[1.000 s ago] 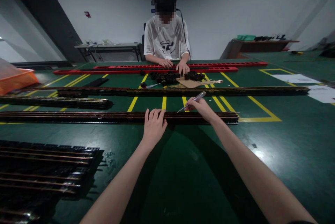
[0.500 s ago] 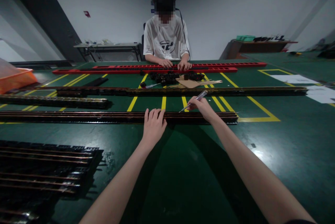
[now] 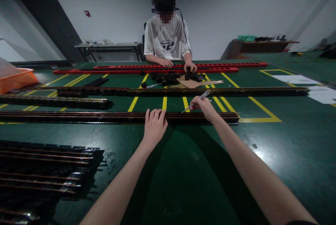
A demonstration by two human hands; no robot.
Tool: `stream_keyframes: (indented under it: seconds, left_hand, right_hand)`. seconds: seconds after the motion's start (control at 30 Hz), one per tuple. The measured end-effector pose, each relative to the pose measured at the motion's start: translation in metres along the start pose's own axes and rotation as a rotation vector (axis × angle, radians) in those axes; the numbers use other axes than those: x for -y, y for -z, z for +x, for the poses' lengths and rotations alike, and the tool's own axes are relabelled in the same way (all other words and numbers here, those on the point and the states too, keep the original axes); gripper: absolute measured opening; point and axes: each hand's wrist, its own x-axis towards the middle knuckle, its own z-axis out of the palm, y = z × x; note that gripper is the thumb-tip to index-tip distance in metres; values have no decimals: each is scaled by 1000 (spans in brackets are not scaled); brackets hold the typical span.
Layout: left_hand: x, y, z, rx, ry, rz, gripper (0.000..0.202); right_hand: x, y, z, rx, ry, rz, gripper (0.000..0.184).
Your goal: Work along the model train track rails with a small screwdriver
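Observation:
My left hand [image 3: 154, 125] lies flat, fingers stretched out, on a long dark rail with copper strips [image 3: 78, 117] that runs across the green table [image 3: 189, 169]. My right hand [image 3: 205, 107] is closed on a thin clear-handled screwdriver [image 3: 197, 100], its tip pointing down toward the same rail just right of my left hand.
More long rails [image 3: 223, 91] lie beyond, and a stack of them [image 3: 44, 169] sits at the near left. Across the table a person in a white shirt [image 3: 167, 41] handles red rails [image 3: 147, 70] and small black parts [image 3: 168, 77]. An orange bin [image 3: 15, 79] stands far left.
My right hand with the screwdriver has shifted slightly right. The person opposite has moved one hand from the red rail to the black parts. My left hand has stayed put.

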Motion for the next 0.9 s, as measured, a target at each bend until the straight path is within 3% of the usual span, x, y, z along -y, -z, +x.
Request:
stream_keyframes:
  seconds: [0.47,0.9]
  left_hand:
    - [-1,2,0,5,4,-22,37]
    - [-3,7,1,23,15,21,46]
  right_hand:
    - [-1,1,-2,18,23,-8,20]
    - [-2,-6,-2,170,63,-82,15]
